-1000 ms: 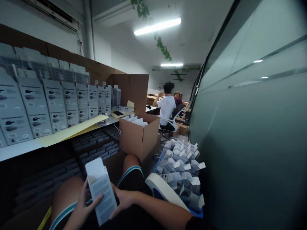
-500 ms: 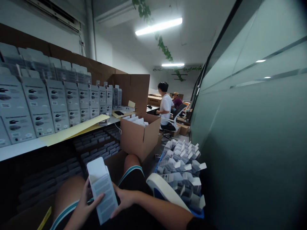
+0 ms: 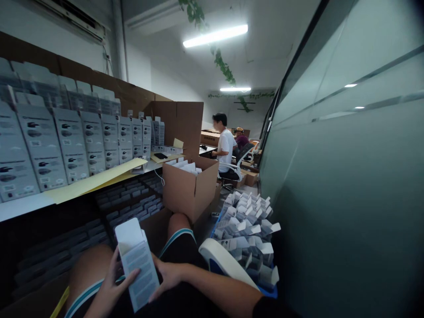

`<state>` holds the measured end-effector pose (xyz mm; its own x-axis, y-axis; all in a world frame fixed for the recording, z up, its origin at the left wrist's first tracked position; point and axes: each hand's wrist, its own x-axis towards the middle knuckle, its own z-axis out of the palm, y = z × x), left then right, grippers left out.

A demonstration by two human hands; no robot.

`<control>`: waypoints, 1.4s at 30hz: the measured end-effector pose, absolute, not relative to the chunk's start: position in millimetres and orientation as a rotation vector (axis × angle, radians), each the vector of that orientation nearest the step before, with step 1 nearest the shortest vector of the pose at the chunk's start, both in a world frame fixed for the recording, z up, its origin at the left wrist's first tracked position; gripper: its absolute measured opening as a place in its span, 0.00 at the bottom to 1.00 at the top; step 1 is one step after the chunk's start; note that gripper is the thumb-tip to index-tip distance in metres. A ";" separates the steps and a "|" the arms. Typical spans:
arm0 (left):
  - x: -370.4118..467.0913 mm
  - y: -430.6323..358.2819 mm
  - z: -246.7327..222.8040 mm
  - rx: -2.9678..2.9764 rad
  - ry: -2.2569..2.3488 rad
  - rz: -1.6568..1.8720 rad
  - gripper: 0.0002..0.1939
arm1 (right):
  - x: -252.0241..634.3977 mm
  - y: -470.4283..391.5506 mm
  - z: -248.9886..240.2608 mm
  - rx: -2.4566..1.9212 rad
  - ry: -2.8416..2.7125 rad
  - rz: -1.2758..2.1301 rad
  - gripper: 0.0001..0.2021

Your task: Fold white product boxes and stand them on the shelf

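Note:
A small white carton [image 3: 139, 269] with printed text is held over my lap, tilted, its top flap standing up. My left hand [image 3: 114, 282] grips its left side, the thumb lying across the printed face. Around the carton's right and lower edge are the fingers of my right hand [image 3: 167, 276]. What the carton holds inside cannot be seen. Beyond my knees stands an open brown cardboard box [image 3: 195, 192] with white cartons in it. To the right, a blue bin [image 3: 270, 291] is heaped with white cartons whose flaps are open.
Rows of printed cartons [image 3: 71, 145] stand on the table [image 3: 28, 210] at left, beside yellow sheets [image 3: 99, 179] and a phone [image 3: 160, 156]. A white chair armrest [image 3: 225, 263] is near my right arm. Two people sit farther back. A frosted glass wall [image 3: 347, 190] runs along the right.
The whole view has shifted slightly, so things appear a little farther left. Both hands keep their hold on the carton, with almost no change in pose.

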<state>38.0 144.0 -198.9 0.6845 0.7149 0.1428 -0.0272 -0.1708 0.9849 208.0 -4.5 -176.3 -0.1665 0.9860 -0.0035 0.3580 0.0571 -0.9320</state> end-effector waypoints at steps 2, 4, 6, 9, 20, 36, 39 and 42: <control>38.1 146.9 -201.2 1.624 0.565 0.699 0.59 | 207.1 -5.2 -173.6 -1.371 -1.624 1.104 0.74; 38.1 147.7 -201.3 1.626 0.579 0.685 0.60 | 206.4 -6.1 -171.6 -1.375 -1.625 1.107 0.75; 38.0 146.7 -200.0 1.616 0.592 0.684 0.60 | 206.2 -7.1 -170.9 -1.381 -1.613 1.119 0.76; 37.8 143.7 -197.3 1.605 0.606 0.710 0.59 | 206.3 -8.2 -171.4 -1.386 -1.588 1.136 0.77; 37.6 140.3 -191.5 1.599 0.632 0.681 0.62 | 207.0 -9.1 -174.5 -1.444 -1.547 1.151 0.77; 37.4 143.9 -200.9 1.626 0.569 0.651 0.56 | 208.5 -5.3 -178.9 -1.359 -1.632 1.096 0.75; 37.4 141.6 -197.6 1.623 0.574 0.651 0.58 | 208.5 -4.6 -183.0 -1.351 -1.627 1.076 0.76; 37.5 140.0 -193.9 1.617 0.587 0.651 0.61 | 209.5 -2.9 -188.2 -1.342 -1.619 1.081 0.77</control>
<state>37.5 140.0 -193.9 0.7124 0.6965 0.0861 0.0140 -0.1367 0.9905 209.5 -2.9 -188.2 -0.1610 0.9863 0.0357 0.3456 0.0903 -0.9340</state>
